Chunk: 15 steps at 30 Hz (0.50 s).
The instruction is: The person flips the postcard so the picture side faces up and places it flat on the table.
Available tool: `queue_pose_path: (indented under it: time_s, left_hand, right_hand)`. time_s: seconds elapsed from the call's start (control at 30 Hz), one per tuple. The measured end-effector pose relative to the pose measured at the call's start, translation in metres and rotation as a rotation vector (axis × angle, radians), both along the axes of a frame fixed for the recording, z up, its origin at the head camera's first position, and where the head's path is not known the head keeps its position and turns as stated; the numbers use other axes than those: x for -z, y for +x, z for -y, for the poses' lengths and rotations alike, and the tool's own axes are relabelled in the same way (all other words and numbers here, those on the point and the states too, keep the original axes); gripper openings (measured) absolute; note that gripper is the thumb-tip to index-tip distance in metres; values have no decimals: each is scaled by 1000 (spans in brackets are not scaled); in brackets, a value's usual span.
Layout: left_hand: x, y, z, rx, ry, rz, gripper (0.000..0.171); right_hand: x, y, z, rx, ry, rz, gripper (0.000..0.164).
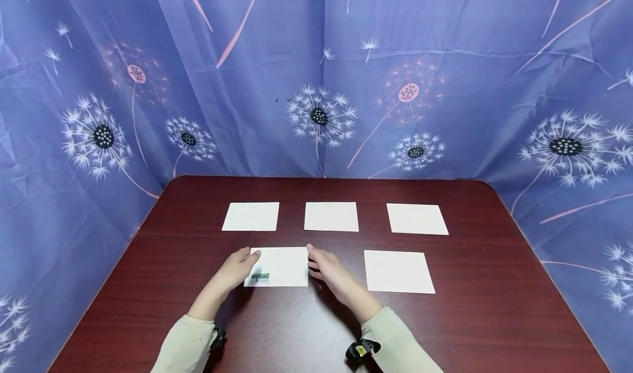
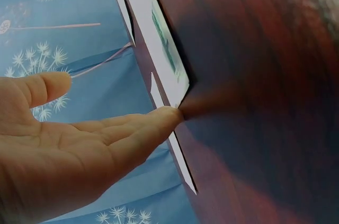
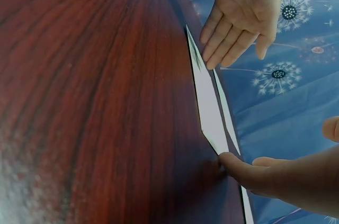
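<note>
A white card point(image 1: 287, 266) with a small green picture at its near left corner lies flat on the table between both hands. My left hand point(image 1: 236, 271) is at its left edge; in the left wrist view, the fingers of the left hand point(image 2: 79, 155) are extended, tips at the card's corner, with the thumb raised apart. On the opposite side, my right hand point(image 1: 336, 277) has its fingertips beside the right edge. The right wrist view shows the right hand point(image 3: 286, 179) with extended fingers at the end of the card point(image 3: 212, 97). Neither hand pinches it.
Three white cards point(image 1: 250, 216), point(image 1: 331, 216), point(image 1: 417, 218) form a row farther back. Another white card point(image 1: 399, 272) lies to the right of my right hand. The dark red wooden table point(image 1: 494, 307) meets a blue dandelion-print curtain point(image 1: 257, 115) behind and at both sides.
</note>
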State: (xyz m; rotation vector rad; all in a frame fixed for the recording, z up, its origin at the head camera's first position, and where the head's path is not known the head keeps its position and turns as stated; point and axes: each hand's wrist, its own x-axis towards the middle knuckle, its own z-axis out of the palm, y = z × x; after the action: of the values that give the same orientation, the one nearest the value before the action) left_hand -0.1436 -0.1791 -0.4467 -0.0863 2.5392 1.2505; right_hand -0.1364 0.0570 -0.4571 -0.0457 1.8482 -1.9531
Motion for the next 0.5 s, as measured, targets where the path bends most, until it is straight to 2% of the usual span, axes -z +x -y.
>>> queue_pose_path:
  time_s: [0.2,0.5]
  left_hand:
    - [1,3,0,-4,19,-14,64]
    - [1,2,2,-27,65,-17,58]
  right_hand:
    - [-1,1,2,-3,-17,8,73]
    - [3,0,5,34,-9,11,73]
